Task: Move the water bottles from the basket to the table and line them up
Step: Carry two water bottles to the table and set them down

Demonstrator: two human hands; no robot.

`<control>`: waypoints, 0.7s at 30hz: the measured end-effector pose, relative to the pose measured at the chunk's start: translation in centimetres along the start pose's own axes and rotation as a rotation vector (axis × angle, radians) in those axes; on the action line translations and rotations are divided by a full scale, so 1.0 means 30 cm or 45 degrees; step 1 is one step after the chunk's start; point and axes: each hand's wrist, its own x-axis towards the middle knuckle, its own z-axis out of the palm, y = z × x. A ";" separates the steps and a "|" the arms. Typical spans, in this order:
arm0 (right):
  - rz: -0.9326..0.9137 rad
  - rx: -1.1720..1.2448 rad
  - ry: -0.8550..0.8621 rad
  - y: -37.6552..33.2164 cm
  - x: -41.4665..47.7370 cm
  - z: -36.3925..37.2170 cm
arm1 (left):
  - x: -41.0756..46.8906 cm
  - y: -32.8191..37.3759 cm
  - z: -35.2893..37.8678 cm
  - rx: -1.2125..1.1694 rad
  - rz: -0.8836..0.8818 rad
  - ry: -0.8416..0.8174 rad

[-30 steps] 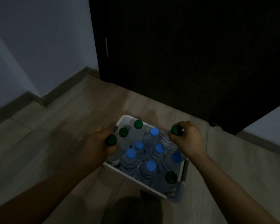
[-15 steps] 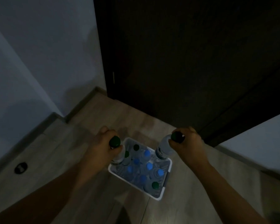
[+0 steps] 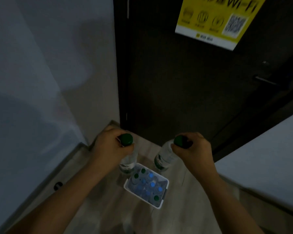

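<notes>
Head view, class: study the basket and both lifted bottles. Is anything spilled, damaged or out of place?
Nothing stands out. The left hand grips the left bottle and the right hand the right bottle, both capped. The basket sits flat on the floor, its bottles upright. Dim light hides fine detail.

Dim entryway, seemingly rented lodging.
Past the left hand (image 3: 111,146) and right hand (image 3: 192,149), each gripping a water bottle (image 3: 164,157), a dark door (image 3: 176,90) bears a yellow Wi-Fi notice (image 3: 210,22) with QR code; pale wall (image 3: 49,65) leftward, plank floor (image 3: 184,210) beneath.
</notes>
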 end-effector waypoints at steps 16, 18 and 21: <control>-0.471 0.840 0.138 -0.686 0.030 -0.447 | -0.125 0.590 -0.502 -0.474 0.241 0.531; -0.560 0.847 0.130 -0.730 0.053 -0.462 | -0.140 0.636 -0.514 -0.461 0.249 0.653; -0.697 0.896 0.078 -0.783 0.080 -0.490 | -0.173 0.705 -0.528 -0.463 0.252 0.833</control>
